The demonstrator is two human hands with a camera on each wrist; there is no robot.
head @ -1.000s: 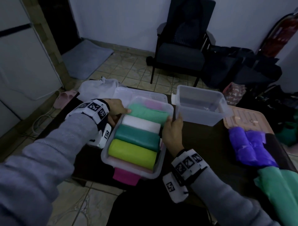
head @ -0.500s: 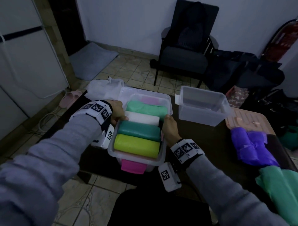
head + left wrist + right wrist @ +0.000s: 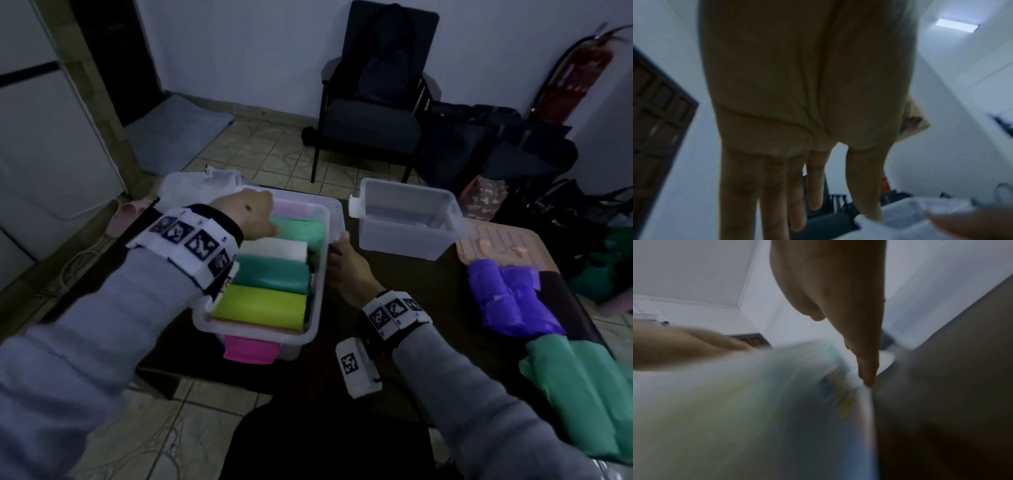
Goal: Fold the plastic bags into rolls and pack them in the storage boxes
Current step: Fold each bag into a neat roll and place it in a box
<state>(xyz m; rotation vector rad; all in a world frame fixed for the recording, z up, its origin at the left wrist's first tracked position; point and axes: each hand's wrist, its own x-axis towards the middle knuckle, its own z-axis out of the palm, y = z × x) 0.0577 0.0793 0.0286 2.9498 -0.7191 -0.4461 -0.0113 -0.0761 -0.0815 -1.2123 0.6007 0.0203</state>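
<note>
Hovering with straight fingers over the rolled bags [image 3: 274, 274] packed in the near storage box [image 3: 317, 301] on the bench [image 3: 428, 294], the left hand [image 3: 251, 214] holds nothing, the right hand [image 3: 346, 270] rests flat against its side; a nudge could tip rolls loose.

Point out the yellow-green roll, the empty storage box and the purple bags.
yellow-green roll [image 3: 260, 305]: head view, middle of its top.
empty storage box [image 3: 404, 236]: head view, near wall.
purple bags [image 3: 507, 301]: head view, middle of the pile.
</note>
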